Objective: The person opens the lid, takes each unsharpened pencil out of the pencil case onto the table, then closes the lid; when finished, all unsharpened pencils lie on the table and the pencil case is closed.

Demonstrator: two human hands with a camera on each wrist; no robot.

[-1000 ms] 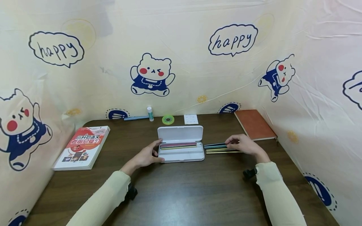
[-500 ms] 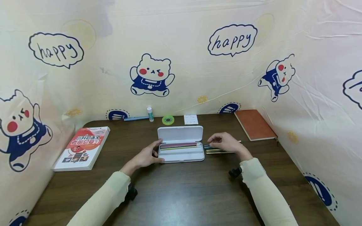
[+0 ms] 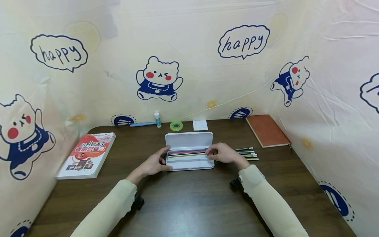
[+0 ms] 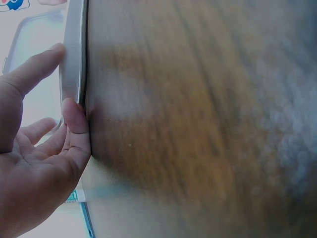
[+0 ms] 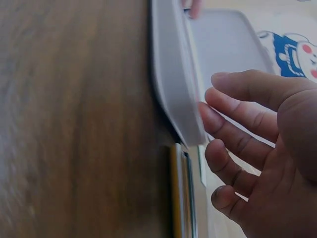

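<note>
A white pencil case [image 3: 189, 165] lies on the table with its lid raised. Several pencils [image 3: 186, 153] lie in its rear part. At the case's left end, my left hand [image 3: 152, 163] holds the edge, thumb at the front corner and fingers behind; the left wrist view shows this hand [image 4: 37, 134] against the wall. My right hand [image 3: 225, 153] reaches over the right end, fingertips by the pencils' ends. In the right wrist view the right hand's [image 5: 262, 144] fingers are loosely bent, with nothing visible between them. Several more pencils [image 3: 248, 153] lie to the right, partly under this hand.
A thick book [image 3: 86, 156] lies at left, a brown notebook [image 3: 267, 131] at the back right. Along the rear edge are a blue pen [image 3: 143, 124], a glue stick [image 3: 157, 120], a green tape roll [image 3: 176, 125] and a white paper square [image 3: 200, 125].
My right hand has moved left from over the loose pencils to the right end of the case, uncovering their right ends. My left hand has stayed on the case.
</note>
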